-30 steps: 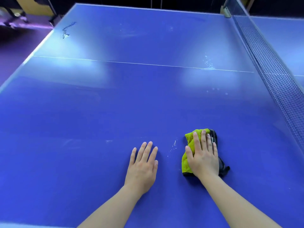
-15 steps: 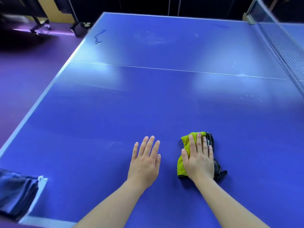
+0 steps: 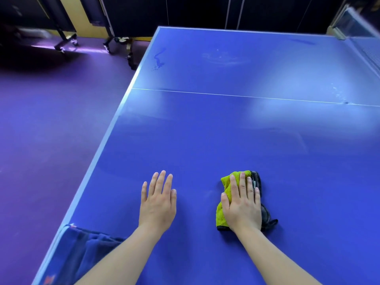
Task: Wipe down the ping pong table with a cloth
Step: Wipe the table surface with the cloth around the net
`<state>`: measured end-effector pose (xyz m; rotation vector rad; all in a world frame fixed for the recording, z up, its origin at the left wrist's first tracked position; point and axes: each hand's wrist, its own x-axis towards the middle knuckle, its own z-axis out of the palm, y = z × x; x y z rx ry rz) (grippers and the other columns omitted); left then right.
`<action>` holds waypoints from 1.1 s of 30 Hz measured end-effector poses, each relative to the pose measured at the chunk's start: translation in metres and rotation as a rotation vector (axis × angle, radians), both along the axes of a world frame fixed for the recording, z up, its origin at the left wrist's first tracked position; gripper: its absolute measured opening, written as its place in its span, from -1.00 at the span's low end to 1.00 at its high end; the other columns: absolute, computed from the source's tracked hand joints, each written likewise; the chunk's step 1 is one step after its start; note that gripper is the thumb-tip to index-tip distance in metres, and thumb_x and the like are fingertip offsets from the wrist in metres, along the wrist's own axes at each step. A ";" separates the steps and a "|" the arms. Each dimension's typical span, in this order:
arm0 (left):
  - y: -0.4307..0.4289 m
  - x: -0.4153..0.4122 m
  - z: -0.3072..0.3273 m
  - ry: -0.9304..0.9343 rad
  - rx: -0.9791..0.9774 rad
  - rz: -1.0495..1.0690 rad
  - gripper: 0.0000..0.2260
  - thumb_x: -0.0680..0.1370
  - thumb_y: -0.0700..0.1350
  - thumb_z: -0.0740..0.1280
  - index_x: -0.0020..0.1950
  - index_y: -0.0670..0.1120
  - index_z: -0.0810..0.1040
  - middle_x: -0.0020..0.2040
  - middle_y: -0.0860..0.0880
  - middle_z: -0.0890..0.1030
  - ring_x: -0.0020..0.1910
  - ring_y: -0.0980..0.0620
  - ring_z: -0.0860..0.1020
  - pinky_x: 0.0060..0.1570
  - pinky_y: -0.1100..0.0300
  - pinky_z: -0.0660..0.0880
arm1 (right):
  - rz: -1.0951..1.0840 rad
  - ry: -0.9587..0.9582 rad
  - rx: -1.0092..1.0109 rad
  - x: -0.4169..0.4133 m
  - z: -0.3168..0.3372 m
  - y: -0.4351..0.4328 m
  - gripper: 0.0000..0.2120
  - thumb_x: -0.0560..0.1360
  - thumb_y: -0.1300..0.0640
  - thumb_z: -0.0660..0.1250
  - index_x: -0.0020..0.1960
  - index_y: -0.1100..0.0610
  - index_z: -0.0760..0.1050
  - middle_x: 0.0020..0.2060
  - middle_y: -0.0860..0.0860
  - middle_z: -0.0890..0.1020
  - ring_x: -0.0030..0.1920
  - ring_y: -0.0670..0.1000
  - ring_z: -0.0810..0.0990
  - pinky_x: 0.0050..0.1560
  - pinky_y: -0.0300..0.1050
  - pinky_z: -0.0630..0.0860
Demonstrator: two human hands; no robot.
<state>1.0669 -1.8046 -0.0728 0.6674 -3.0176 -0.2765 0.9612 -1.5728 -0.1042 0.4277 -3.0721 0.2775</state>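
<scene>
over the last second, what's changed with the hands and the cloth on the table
The right hand has slid the yellow-green cloth leftward across the ping pong table, over the small white specks that lay between the hands; those no longer show. The view swung left too, bringing the table's left edge and a blue cloth at the near corner into sight. The left hand stays flat beside it.
</scene>
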 end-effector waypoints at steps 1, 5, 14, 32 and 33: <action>-0.012 0.004 -0.002 -0.008 0.014 0.019 -0.47 0.67 0.09 -0.10 0.54 -0.06 0.37 0.56 -0.04 0.33 0.57 -0.06 0.24 0.50 -0.16 0.24 | 0.001 -0.001 -0.002 0.005 0.000 -0.014 -0.35 0.59 -0.22 -0.03 0.61 0.02 0.16 0.60 0.08 0.14 0.58 0.14 0.16 0.53 0.19 0.08; -0.045 0.012 -0.013 -0.032 0.047 0.052 -0.42 0.65 0.13 -0.18 0.59 -0.03 0.29 0.60 -0.03 0.25 0.60 -0.05 0.16 0.53 -0.14 0.16 | 0.009 -0.002 0.005 0.020 0.001 -0.057 -0.36 0.60 -0.21 -0.02 0.61 0.02 0.16 0.60 0.09 0.14 0.59 0.14 0.15 0.52 0.21 0.09; -0.061 0.004 -0.026 -0.084 0.008 -0.019 -0.47 0.66 0.09 -0.06 0.53 -0.06 0.38 0.56 -0.12 0.32 0.56 -0.15 0.25 0.50 -0.13 0.10 | 0.003 0.014 0.022 0.023 0.000 -0.063 -0.37 0.59 -0.21 0.02 0.62 -0.01 0.13 0.61 0.06 0.12 0.60 0.10 0.11 0.54 0.19 0.09; -0.170 0.030 0.000 -0.041 0.012 0.080 -0.50 0.65 0.08 -0.07 0.45 -0.05 0.45 0.48 -0.07 0.41 0.47 -0.10 0.37 0.51 -0.20 0.19 | 0.034 0.042 -0.025 0.042 0.005 -0.141 -0.37 0.56 -0.18 0.02 0.57 0.04 0.28 0.58 0.09 0.22 0.56 0.15 0.22 0.47 0.35 0.19; -0.182 0.035 0.001 -0.027 0.010 0.090 -0.51 0.65 0.07 -0.06 0.44 -0.06 0.46 0.47 -0.08 0.42 0.46 -0.11 0.38 0.50 -0.20 0.20 | 0.048 0.041 -0.032 0.046 0.006 -0.158 -0.38 0.57 -0.18 0.02 0.57 0.04 0.28 0.58 0.10 0.23 0.56 0.15 0.22 0.47 0.34 0.19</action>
